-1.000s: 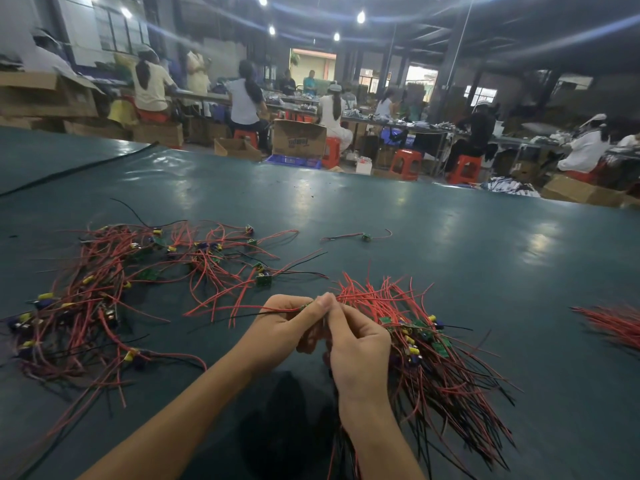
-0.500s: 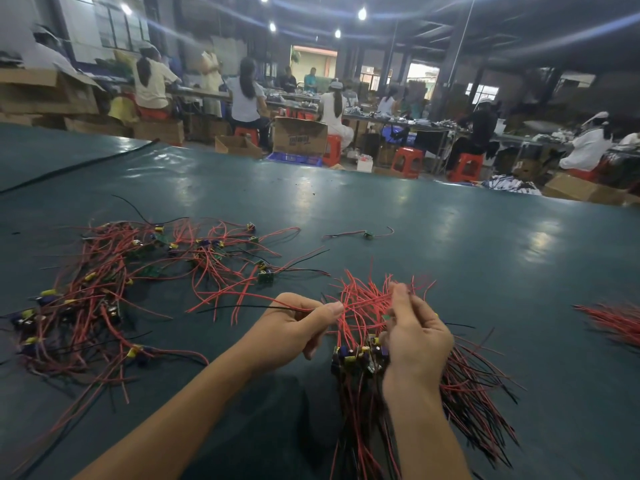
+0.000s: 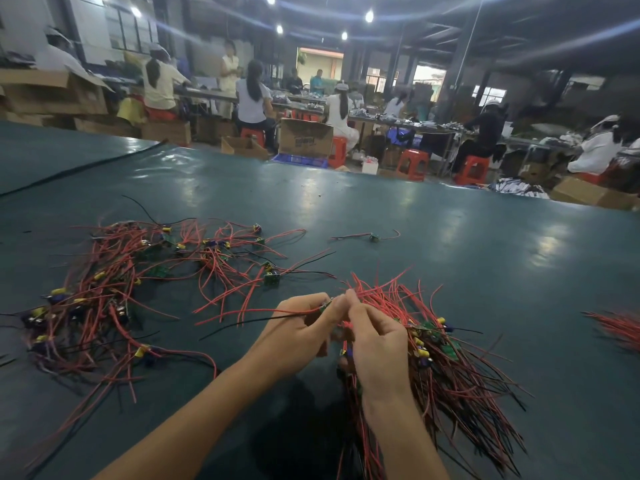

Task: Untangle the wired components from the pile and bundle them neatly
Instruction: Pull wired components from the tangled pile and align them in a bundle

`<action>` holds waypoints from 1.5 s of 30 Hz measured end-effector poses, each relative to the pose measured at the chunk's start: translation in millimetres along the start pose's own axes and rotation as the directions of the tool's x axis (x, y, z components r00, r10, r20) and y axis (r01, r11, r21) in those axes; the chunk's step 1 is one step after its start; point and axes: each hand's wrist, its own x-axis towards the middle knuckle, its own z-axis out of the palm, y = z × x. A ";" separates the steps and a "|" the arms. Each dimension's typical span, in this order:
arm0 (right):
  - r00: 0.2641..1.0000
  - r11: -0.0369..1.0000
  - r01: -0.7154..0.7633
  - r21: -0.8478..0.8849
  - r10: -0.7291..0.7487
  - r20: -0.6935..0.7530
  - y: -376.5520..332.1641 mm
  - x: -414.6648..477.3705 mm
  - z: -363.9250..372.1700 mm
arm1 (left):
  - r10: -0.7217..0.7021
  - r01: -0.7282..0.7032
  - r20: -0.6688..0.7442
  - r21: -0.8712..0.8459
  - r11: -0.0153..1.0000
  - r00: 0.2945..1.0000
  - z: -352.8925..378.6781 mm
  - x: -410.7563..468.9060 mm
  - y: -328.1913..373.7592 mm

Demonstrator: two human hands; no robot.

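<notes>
One wired component (image 3: 325, 306) sits mid-frame, pinched in our left hand (image 3: 301, 327), with its red and black leads trailing left. Our right hand (image 3: 377, 344) curls its fingers round the top of the bundle (image 3: 450, 368) at lower right. We judge the task roughly half done: one tangled pile (image 3: 114, 292) at frame left on the worktop (image 3: 467, 258) is not yet sorted, pieces too many to count. There is one stray piece (image 3: 373, 236) at upper centre and one more red cluster (image 3: 620, 327) at the right edge.

Apart half a second ago, right hand (image 3: 377, 344) back against left hand (image 3: 298, 327), both now pinching one wired component (image 3: 325, 306).
</notes>
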 end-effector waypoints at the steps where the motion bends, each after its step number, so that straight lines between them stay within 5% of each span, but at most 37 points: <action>1: 1.000 1.000 0.007 0.016 -0.007 -0.011 -0.7 0.2 -0.5 | 0.028 -0.028 0.046 -0.011 1.000 0.999 0.1 -0.7 -0.3; 3: 0.999 0.996 0.000 0.091 0.005 -0.053 -4.2 2.7 -4.8 | 0.083 -0.087 0.130 0.019 0.996 0.988 -0.1 -1.9 -2.6; 6: 0.986 0.982 -0.039 0.187 0.067 -0.151 -8.7 7.0 -11.3 | 0.104 -0.153 0.166 0.312 0.938 0.981 -5.2 -1.7 -11.0; 10: 0.971 0.974 -0.004 0.225 0.057 -0.231 -10.0 13.3 -25.8 | 0.161 -0.155 0.039 0.561 0.813 0.986 -21.8 2.1 -19.5; 13: 0.974 0.987 0.093 -0.134 -0.118 -0.195 -6.9 13.8 -37.2 | 0.135 -0.023 -0.122 0.652 0.758 0.983 -34.5 4.1 -27.4; 17: 0.961 0.659 0.145 -0.738 -0.273 -0.054 -0.8 10.7 -46.0 | 0.122 0.131 -0.244 0.805 0.578 0.962 -50.1 6.4 -39.9; 20: 0.977 0.496 0.078 -0.865 -0.212 -0.034 2.2 10.1 -46.9 | -0.098 0.324 -0.311 0.869 0.374 0.946 -60.3 7.7 -51.3; 23: 0.978 0.481 0.018 -0.877 -0.191 -0.085 1.5 8.5 -41.9 | -0.227 0.402 -0.352 0.884 0.238 0.908 -66.4 6.7 -60.2; 30: 0.950 0.608 0.167 -0.776 -0.310 -0.038 2.5 -1.5 -22.1 | -0.098 0.411 -0.401 0.860 0.303 0.911 -71.7 7.7 -56.2; 35: 0.940 0.639 0.257 -0.725 -0.339 0.034 10.9 -2.8 -13.6 | -0.080 0.424 -0.476 0.678 0.600 0.876 -66.8 8.8 -52.4; 40: 0.953 0.753 0.247 -0.610 -0.303 0.012 15.9 0.4 -12.6 | -0.019 0.424 -0.473 0.772 0.473 0.881 -69.0 6.6 -48.4; 45: 0.958 0.780 0.249 -0.574 -0.287 0.027 20.4 2.3 -13.1 | 0.113 0.386 -0.508 0.765 0.516 0.854 -73.1 6.1 -44.3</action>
